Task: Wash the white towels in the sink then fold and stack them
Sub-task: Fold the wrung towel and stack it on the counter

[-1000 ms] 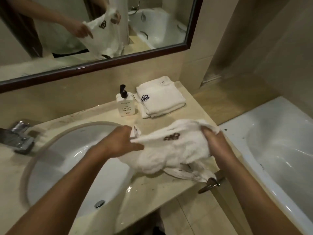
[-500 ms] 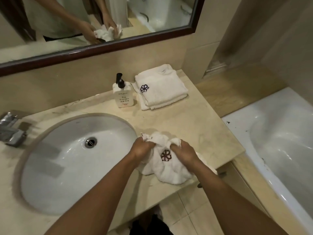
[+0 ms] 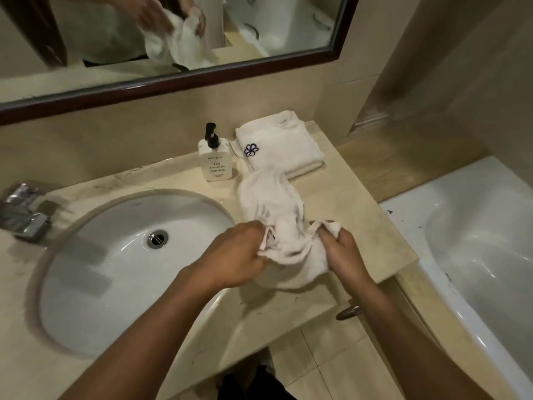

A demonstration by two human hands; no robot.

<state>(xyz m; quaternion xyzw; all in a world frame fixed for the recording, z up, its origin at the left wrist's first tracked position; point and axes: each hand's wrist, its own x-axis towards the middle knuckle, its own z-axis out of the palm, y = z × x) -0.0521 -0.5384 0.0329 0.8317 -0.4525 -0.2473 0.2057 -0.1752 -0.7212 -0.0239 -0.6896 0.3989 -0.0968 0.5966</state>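
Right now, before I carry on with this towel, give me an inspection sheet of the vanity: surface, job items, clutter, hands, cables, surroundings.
Surface: beige stone counter with dark smudges near the front edge; the sink looks drained, stopper visible.
Job's things: loose white towel lies crumpled on the counter right of the sink, its far end reaching the folded towel stack by the wall.
Clutter: pump bottle upright, left of the stack.
Hands: left hand and right hand each grip the loose towel's near end.
Cables: nothing seen.
Surroundings: faucet at left, mirror above, bathtub at right, metal handle under the counter edge.
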